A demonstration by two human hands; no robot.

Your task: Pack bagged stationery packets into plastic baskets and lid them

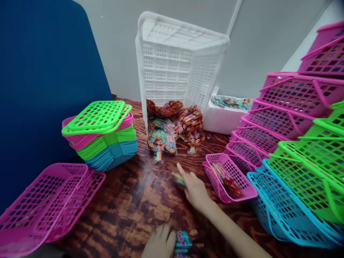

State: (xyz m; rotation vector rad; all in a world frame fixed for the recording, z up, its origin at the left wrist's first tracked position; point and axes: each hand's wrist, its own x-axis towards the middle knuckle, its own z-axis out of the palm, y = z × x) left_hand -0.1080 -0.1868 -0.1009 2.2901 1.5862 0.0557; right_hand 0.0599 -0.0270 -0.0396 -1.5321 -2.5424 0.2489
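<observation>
My right hand (195, 189) is over the middle of the table, index finger stretched forward. A small yellow-green packet (179, 179) shows at its thumb side and seems held there, though blur hides the exact grip. At the bottom edge, my left hand (161, 240) lies palm down with its fingers extended. Right beside those fingers is a group of small blue and pink packets (183, 239). Ahead, a pile of clear packets with red-haired doll pictures (174, 123) spills from a tipped white crate (168, 68). Similar packets lie inside a small pink basket (231, 163) right of my right hand.
Nested pink, green and blue baskets (107, 147) stand at left, near pink baskets (64, 193). Stacked pink baskets (287, 93), green baskets (301, 161) and blue baskets (276, 204) crowd the right. A white box (219, 118) of packets sits behind. A blue panel (45, 71) borders the left.
</observation>
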